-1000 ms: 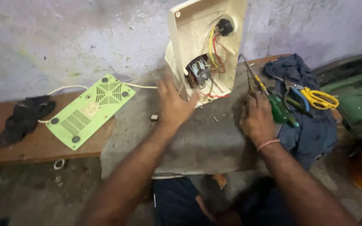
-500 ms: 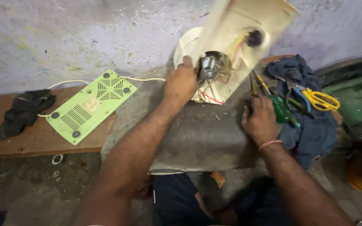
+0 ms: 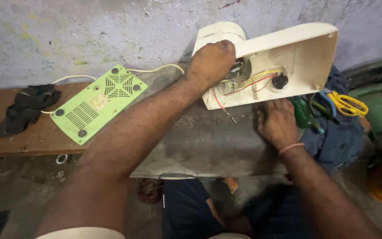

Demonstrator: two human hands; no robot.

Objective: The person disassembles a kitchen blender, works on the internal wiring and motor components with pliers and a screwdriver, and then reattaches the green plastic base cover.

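Cream appliance housing [image 3: 297,53] | left hand [image 3: 211,62] gripping; right hand [image 3: 277,121] beside

My cream casing [image 3: 297,48] shows red and yellow wires [image 3: 253,82]; green slotted cover [image 3: 98,104], yellow scissors [image 3: 348,104], possibly black rag [image 3: 27,108].

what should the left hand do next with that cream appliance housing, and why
Probably keep the left hand steadying the cream appliance housing and ease it flat onto the grey slab. It is tipped on its side, open underside toward the camera, with red and yellow wires exposed and one loose red lead trailing onto the slab. The right hand rests beside the green screwdriver, free to pick it up.
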